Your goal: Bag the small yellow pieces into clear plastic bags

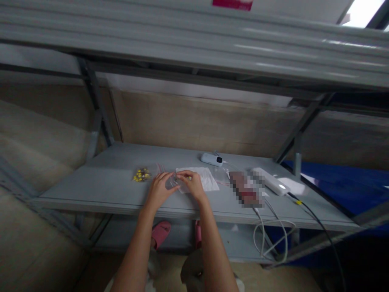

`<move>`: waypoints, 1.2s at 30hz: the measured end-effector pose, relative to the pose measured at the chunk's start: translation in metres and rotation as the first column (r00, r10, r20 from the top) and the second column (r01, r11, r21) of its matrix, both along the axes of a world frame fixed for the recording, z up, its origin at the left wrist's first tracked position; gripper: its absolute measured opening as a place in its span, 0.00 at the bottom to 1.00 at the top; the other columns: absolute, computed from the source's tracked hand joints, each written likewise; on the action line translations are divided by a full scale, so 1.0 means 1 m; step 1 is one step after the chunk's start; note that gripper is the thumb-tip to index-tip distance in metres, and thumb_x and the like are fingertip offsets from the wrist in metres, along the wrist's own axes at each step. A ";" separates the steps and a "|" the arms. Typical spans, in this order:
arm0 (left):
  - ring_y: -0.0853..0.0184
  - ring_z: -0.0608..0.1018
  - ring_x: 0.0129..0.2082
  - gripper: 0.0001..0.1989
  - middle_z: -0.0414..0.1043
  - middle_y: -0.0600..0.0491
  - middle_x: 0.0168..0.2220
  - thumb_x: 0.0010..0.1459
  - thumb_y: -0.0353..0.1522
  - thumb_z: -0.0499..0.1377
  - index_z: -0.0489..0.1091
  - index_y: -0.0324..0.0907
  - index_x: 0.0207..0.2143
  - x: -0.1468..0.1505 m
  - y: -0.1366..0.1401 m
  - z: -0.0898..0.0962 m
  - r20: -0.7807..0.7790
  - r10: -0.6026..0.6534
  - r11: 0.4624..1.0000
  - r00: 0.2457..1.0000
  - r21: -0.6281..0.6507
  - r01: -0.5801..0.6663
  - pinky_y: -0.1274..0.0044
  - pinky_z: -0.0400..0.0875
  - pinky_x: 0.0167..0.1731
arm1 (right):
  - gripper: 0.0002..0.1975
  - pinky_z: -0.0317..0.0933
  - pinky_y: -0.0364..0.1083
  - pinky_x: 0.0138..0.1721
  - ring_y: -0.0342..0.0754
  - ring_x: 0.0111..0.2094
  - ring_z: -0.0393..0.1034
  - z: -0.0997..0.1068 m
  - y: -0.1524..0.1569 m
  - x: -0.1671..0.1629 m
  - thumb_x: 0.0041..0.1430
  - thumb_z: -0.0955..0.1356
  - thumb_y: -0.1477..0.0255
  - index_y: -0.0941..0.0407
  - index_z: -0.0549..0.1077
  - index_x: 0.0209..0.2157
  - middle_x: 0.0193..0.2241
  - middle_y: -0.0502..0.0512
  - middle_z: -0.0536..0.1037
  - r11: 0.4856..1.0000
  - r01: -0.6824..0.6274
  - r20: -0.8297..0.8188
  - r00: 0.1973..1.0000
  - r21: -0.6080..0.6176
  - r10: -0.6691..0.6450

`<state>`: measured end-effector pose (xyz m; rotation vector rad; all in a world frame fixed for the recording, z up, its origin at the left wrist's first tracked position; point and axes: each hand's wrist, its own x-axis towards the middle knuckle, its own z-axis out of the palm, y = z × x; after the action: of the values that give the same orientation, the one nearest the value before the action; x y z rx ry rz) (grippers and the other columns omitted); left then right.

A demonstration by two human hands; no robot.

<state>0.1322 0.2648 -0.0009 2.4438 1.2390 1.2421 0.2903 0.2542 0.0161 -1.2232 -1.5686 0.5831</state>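
Over the grey shelf (pixel 100 178), my left hand (pixel 159 188) curves its thumb and fingers around a clear plastic bag (pixel 170 183). My right hand (pixel 193 184) meets it from the right, fingertips pinched together at the bag's edge. What exactly those fingertips hold is too small to make out. A bit of yellow shows under the right palm. Left of my hands lies a heap of small yellow and metallic parts (pixel 142 175), seemingly in a clear bag. A white sheet (pixel 208 179) lies flat just behind and right of my right hand.
Farther back rests a white device with a dark round lens (pixel 212 159). To the right are a blurred-out reddish item (pixel 246 188), a long white power strip (pixel 272 182) and white cables (pixel 285 239) hanging over the front edge. A ribbed grey beam (pixel 188 36) crosses above.
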 end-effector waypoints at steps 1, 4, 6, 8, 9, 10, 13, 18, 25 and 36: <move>0.60 0.72 0.45 0.22 0.71 0.49 0.43 0.48 0.37 0.63 0.67 0.42 0.47 0.000 0.000 0.000 -0.003 -0.001 1.000 1.000 -0.001 0.001 0.68 0.65 0.48 | 0.09 0.60 0.41 0.36 0.44 0.31 0.70 0.000 -0.001 0.001 0.55 0.65 0.68 0.56 0.77 0.33 0.32 0.52 0.79 0.999 0.033 0.010 0.999 0.005 -0.033; 0.61 0.72 0.45 0.22 0.71 0.48 0.43 0.48 0.37 0.63 0.66 0.42 0.47 0.000 0.000 0.001 -0.006 0.001 1.000 1.000 0.001 -0.001 0.68 0.66 0.47 | 0.09 0.58 0.42 0.36 0.43 0.32 0.69 0.001 -0.005 0.008 0.56 0.65 0.69 0.54 0.77 0.34 0.34 0.51 0.79 0.964 0.267 0.219 0.940 0.001 -0.261; 0.61 0.72 0.44 0.22 0.71 0.49 0.43 0.48 0.37 0.63 0.67 0.42 0.47 0.000 -0.001 0.002 -0.003 0.008 1.000 1.000 0.006 -0.008 0.68 0.67 0.46 | 0.08 0.55 0.43 0.38 0.45 0.36 0.69 0.000 -0.009 0.014 0.56 0.65 0.69 0.52 0.76 0.35 0.36 0.52 0.78 0.905 0.424 0.428 0.814 0.024 -0.393; 0.60 0.72 0.44 0.22 0.71 0.49 0.43 0.48 0.37 0.64 0.67 0.43 0.46 0.000 -0.001 0.002 -0.003 0.011 1.000 1.000 0.006 -0.011 0.68 0.67 0.46 | 0.08 0.53 0.44 0.39 0.47 0.40 0.68 -0.001 -0.011 0.018 0.56 0.66 0.69 0.51 0.76 0.36 0.37 0.53 0.77 0.867 0.497 0.588 0.689 0.043 -0.424; 0.60 0.72 0.44 0.22 0.71 0.49 0.43 0.48 0.37 0.64 0.67 0.43 0.46 0.000 -0.001 0.002 -0.004 0.010 1.000 1.000 0.006 -0.010 0.68 0.67 0.46 | 0.08 0.52 0.45 0.39 0.48 0.40 0.68 -0.002 -0.012 0.018 0.56 0.66 0.69 0.50 0.76 0.36 0.37 0.53 0.77 0.859 0.510 0.638 0.646 0.049 -0.419; 0.60 0.72 0.44 0.23 0.71 0.49 0.43 0.48 0.37 0.63 0.67 0.43 0.47 0.000 -0.001 0.002 -0.003 0.007 1.000 1.000 0.005 -0.007 0.68 0.66 0.46 | 0.08 0.52 0.45 0.39 0.48 0.40 0.67 -0.003 -0.012 0.018 0.56 0.66 0.69 0.50 0.76 0.36 0.37 0.54 0.77 0.856 0.514 0.671 0.617 0.053 -0.412; 0.61 0.72 0.45 0.23 0.71 0.49 0.44 0.48 0.37 0.63 0.67 0.43 0.47 0.000 -0.001 0.002 0.002 0.001 1.000 1.000 0.005 -0.001 0.68 0.66 0.47 | 0.09 0.50 0.47 0.39 0.49 0.39 0.67 -0.004 -0.012 0.015 0.58 0.64 0.71 0.52 0.76 0.34 0.35 0.56 0.77 0.841 0.533 0.706 0.562 0.089 -0.431; 0.60 0.72 0.44 0.22 0.71 0.49 0.43 0.48 0.37 0.63 0.67 0.43 0.47 0.000 0.000 0.001 -0.016 0.005 1.000 1.000 -0.002 -0.005 0.68 0.66 0.47 | 0.10 0.49 0.49 0.40 0.52 0.40 0.66 -0.003 -0.011 0.012 0.57 0.63 0.72 0.54 0.77 0.32 0.34 0.58 0.77 0.841 0.528 0.702 0.555 0.117 -0.446; 0.60 0.72 0.44 0.22 0.71 0.49 0.42 0.48 0.39 0.63 0.67 0.42 0.46 0.001 0.000 0.000 -0.030 0.022 0.999 0.999 0.027 -0.021 0.68 0.65 0.47 | 0.09 0.57 0.42 0.35 0.44 0.32 0.68 -0.001 0.001 0.003 0.56 0.65 0.67 0.55 0.77 0.32 0.32 0.53 0.78 0.991 0.126 0.212 0.970 -0.041 -0.115; 0.58 0.70 0.44 0.28 0.71 0.47 0.43 0.45 0.40 0.65 0.67 0.40 0.48 -0.001 0.003 -0.001 -0.026 0.024 1.000 0.999 0.020 -0.023 0.66 0.64 0.47 | 0.05 0.58 0.45 0.47 0.45 0.43 0.67 -0.004 -0.001 0.007 0.49 0.70 0.69 0.55 0.78 0.29 0.37 0.55 0.74 0.984 -0.176 0.099 0.979 -0.017 0.177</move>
<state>0.1314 0.2675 -0.0018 2.4736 1.2717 1.2384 0.2968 0.2529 0.0123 -1.1409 -1.7735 0.6508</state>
